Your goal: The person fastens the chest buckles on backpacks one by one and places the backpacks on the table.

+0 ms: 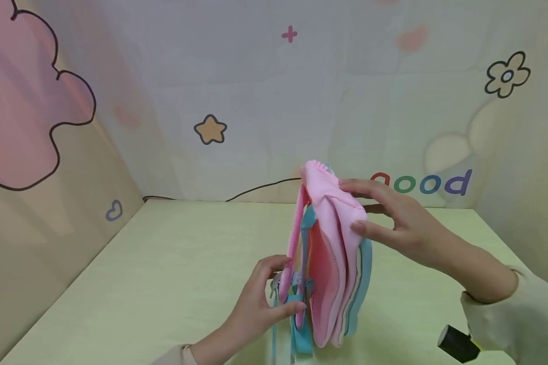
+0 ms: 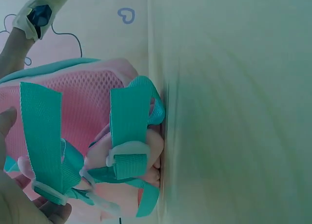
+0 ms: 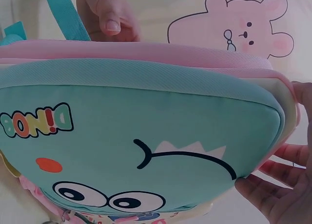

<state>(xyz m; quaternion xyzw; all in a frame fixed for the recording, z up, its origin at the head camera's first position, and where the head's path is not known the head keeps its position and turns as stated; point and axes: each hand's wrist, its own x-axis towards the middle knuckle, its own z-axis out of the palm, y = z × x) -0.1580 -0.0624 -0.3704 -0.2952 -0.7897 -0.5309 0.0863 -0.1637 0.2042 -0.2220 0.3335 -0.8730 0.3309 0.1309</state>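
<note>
Backpack (image 1: 325,284): upright on table (image 1: 164,279), strap side facing left | left hand (image 1: 258,296): grip pinching pink shoulder strap (image 1: 294,243) | right hand (image 1: 404,223): grip pinching backpack's upper side | 2-sided hold likely there to stop soft body toppling

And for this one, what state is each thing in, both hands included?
Left hand: grips the pink shoulder strap.
Right hand: grips the edge of the backpack.
Backpack: held by both hands, side creased; contents hidden.
Pink shoulder strap: stands off from the mesh back panel.
Teal webbing: threaded through an adjuster, ends loose.
Dark device at the right sleeve: on or off, can't tell.
</note>
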